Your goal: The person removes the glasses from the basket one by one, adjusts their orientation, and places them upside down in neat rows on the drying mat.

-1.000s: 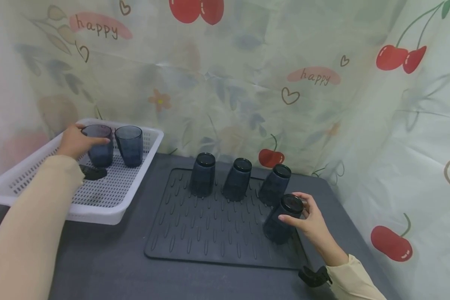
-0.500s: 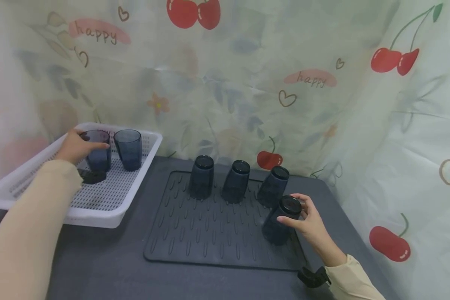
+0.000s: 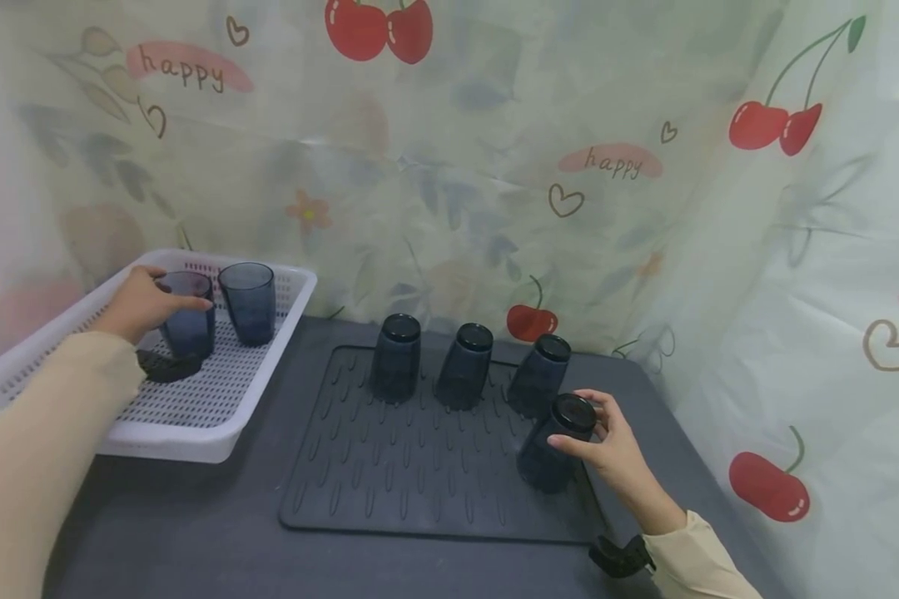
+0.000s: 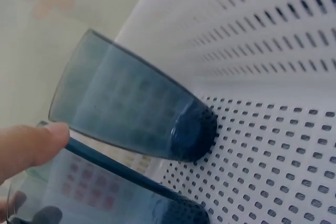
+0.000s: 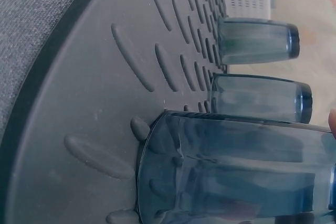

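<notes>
At the left, my left hand point(image 3: 146, 304) grips a blue tinted drinking glass point(image 3: 189, 320) by its upper part. That glass stands mouth up in a white perforated basket point(image 3: 225, 428), beside another upright glass point(image 3: 247, 306). In the left wrist view, the thumb point(image 4: 39, 148) lies at the rim of the held glass point(image 4: 115, 192). My right hand point(image 3: 622, 453) holds an upside-down glass point(image 3: 547, 457) near its base, on the right part of a dark ridged drying mat point(image 3: 389, 499). The right wrist view shows this glass's rim point(image 5: 144, 177) down against the mat.
Several more glasses stand upside down on the mat: one at the back left point(image 3: 395, 362), one in the middle point(image 3: 464, 370) and one at the back right point(image 3: 539, 378), close behind the held glass. A patterned curtain point(image 3: 449, 166) hangs behind the dark tabletop point(image 3: 195, 532).
My left hand has drawn its glass slightly nearer to me, away from the neighbouring glass's line. The right hand keeps its hold on its glass. The head view has shifted a little.
</notes>
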The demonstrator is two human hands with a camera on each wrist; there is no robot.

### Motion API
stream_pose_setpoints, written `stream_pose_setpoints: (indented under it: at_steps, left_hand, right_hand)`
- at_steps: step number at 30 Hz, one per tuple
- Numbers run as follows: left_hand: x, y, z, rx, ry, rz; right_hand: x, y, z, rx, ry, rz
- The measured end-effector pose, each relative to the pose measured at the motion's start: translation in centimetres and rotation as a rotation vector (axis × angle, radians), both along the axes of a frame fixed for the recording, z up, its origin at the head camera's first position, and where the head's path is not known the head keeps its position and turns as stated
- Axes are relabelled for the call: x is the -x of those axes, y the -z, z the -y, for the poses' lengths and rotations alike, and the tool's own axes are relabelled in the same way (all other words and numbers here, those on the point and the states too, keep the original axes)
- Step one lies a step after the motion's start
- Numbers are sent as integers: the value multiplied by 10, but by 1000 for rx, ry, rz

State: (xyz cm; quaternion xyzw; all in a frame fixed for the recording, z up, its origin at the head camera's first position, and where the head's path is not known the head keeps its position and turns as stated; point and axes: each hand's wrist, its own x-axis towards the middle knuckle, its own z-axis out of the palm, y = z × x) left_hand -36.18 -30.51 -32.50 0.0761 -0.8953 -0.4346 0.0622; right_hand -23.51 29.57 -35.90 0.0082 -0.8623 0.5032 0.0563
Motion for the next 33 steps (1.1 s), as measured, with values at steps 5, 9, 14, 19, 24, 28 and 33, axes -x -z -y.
stream_pose_setpoints:
  at_steps: [5, 9, 14, 19, 24, 28, 33]
  left_hand:
    - [-5, -1, 2, 38, 22, 31]
    - [-9, -3, 2, 56, 33, 39]
    - [-16, -5, 2, 41, 61, 63]
    - [-23, -9, 2, 60, 96, 89]
    - [-26, -15, 2, 88, 101, 142]
    - [-28, -21, 0, 99, 140, 173]
    - [-31, -31, -6, 93, 169, 153]
  right_hand:
    - [1, 1, 1, 4, -1, -2]
    - [1, 1, 2, 0, -1, 1]
    - [0, 2, 2, -2, 3, 7]
    - [0, 2, 3, -3, 5, -1]
    - [-2, 2, 3, 2, -8, -28]
    - [-3, 0, 3, 1, -16, -38]
    - [-4, -1, 1, 14, -24, -30]
